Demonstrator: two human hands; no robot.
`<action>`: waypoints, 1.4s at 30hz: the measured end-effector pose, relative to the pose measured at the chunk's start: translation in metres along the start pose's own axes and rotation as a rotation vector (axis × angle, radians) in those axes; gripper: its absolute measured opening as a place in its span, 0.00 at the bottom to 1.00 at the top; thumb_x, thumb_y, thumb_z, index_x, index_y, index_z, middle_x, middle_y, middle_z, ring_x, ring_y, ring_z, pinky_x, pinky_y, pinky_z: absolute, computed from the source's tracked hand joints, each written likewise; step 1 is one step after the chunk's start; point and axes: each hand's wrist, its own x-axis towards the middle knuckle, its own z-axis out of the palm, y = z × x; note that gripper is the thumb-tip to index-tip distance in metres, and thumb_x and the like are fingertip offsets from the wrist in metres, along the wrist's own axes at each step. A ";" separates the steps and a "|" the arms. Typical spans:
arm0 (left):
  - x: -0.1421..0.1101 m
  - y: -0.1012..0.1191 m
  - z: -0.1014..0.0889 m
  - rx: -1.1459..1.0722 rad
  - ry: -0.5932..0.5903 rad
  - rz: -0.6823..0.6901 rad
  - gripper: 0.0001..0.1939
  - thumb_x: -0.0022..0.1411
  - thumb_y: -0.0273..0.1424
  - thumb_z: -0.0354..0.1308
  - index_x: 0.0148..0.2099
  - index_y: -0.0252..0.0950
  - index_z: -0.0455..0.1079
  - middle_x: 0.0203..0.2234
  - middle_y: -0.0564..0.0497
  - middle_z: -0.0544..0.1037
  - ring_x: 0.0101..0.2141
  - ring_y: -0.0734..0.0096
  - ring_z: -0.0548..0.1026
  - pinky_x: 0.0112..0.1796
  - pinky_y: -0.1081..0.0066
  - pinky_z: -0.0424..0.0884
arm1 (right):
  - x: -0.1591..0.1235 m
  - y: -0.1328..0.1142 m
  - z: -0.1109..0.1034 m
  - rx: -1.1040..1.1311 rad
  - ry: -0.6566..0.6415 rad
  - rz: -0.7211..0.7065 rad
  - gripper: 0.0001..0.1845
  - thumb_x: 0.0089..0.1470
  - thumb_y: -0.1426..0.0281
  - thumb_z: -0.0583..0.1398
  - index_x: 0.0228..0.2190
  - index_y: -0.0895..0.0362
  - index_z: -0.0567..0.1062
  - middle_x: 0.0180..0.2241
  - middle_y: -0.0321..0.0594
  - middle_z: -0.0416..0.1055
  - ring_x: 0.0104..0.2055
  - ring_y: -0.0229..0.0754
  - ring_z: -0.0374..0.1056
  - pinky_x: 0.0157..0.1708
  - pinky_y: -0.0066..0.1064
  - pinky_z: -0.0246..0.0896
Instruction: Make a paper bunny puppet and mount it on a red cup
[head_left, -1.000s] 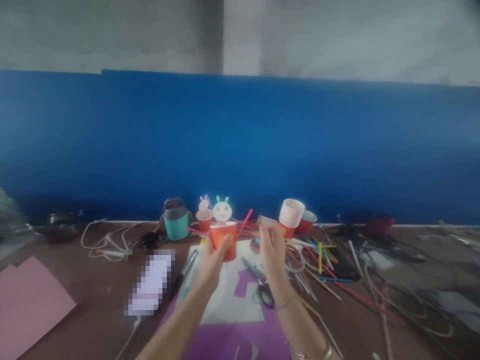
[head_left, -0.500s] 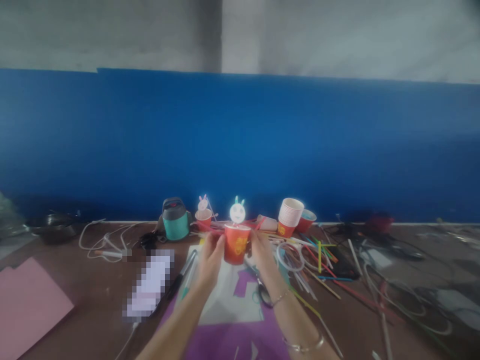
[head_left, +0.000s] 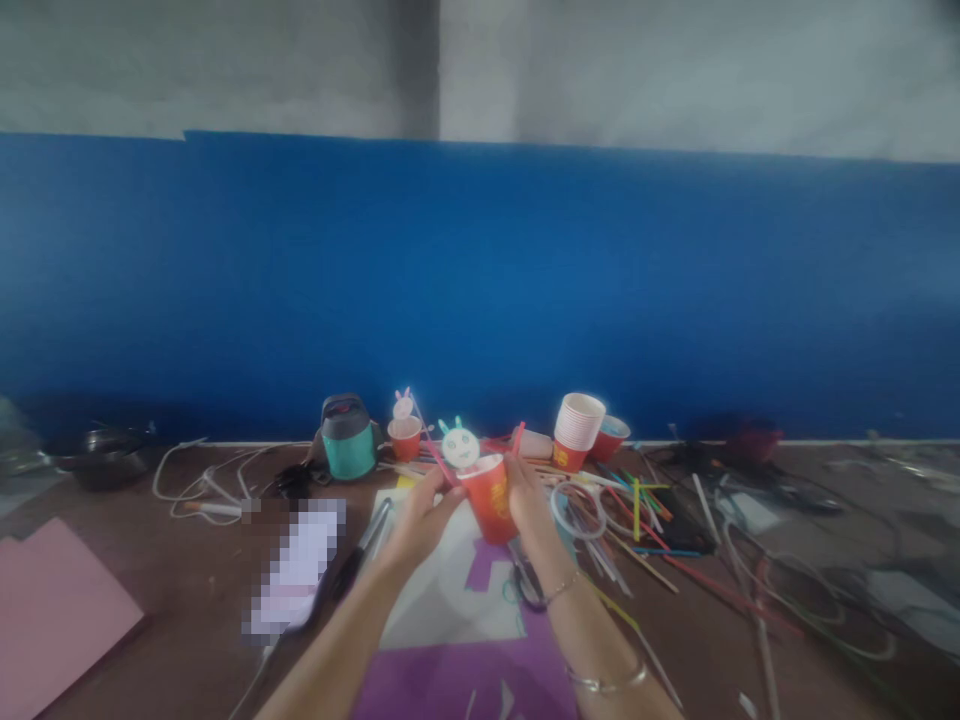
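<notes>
I hold a red paper cup (head_left: 493, 500) between both hands above the white and purple paper (head_left: 457, 600). The cup is tilted to the left. A white rabbit-face cutout (head_left: 460, 446) sticks up from its rim, and red straws poke out at its sides. My left hand (head_left: 420, 515) pinches a red straw by the cup's left rim. My right hand (head_left: 529, 495) wraps the cup's right side. Scissors (head_left: 525, 580) lie on the paper just under my right wrist.
A teal and grey jar (head_left: 347, 437), a second red cup with a small rabbit (head_left: 406, 432), a stack of paper cups (head_left: 576, 430) and a pile of coloured straws (head_left: 637, 520) lie behind. Cables (head_left: 210, 480), a marker (head_left: 367, 545) and pink paper (head_left: 60, 610) are at the left.
The cup has come down and tilted left. My right hand dropped from holding a small piece up high to gripping the cup's side.
</notes>
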 end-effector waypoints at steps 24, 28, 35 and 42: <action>-0.005 -0.004 0.016 -0.550 0.048 -0.317 0.32 0.45 0.33 0.71 0.53 0.33 0.68 0.43 0.41 0.78 0.45 0.55 0.74 0.45 0.63 0.68 | 0.006 0.014 0.002 0.392 -0.351 0.087 0.29 0.52 0.48 0.56 0.48 0.54 0.75 0.50 0.47 0.72 0.51 0.53 0.67 0.45 0.44 0.67; -0.004 -0.005 0.014 -0.669 0.042 -0.353 0.30 0.45 0.35 0.71 0.51 0.32 0.70 0.43 0.40 0.78 0.46 0.53 0.74 0.48 0.60 0.66 | 0.008 0.018 -0.006 0.346 -0.511 0.059 0.26 0.49 0.54 0.62 0.48 0.53 0.74 0.51 0.45 0.71 0.54 0.51 0.65 0.51 0.44 0.62; -0.007 -0.001 0.017 -0.621 0.089 -0.389 0.29 0.42 0.35 0.72 0.48 0.34 0.71 0.43 0.41 0.78 0.48 0.51 0.72 0.50 0.59 0.65 | 0.001 0.019 -0.003 0.243 -0.644 -0.020 0.35 0.37 0.67 0.71 0.49 0.53 0.69 0.48 0.45 0.72 0.49 0.52 0.68 0.46 0.43 0.67; -0.006 0.001 0.018 -0.462 0.061 -0.268 0.26 0.44 0.33 0.71 0.46 0.34 0.71 0.45 0.42 0.77 0.49 0.51 0.71 0.47 0.61 0.66 | 0.003 0.020 -0.006 0.203 -0.590 -0.091 0.35 0.38 0.69 0.67 0.51 0.51 0.67 0.48 0.43 0.72 0.44 0.46 0.70 0.43 0.40 0.67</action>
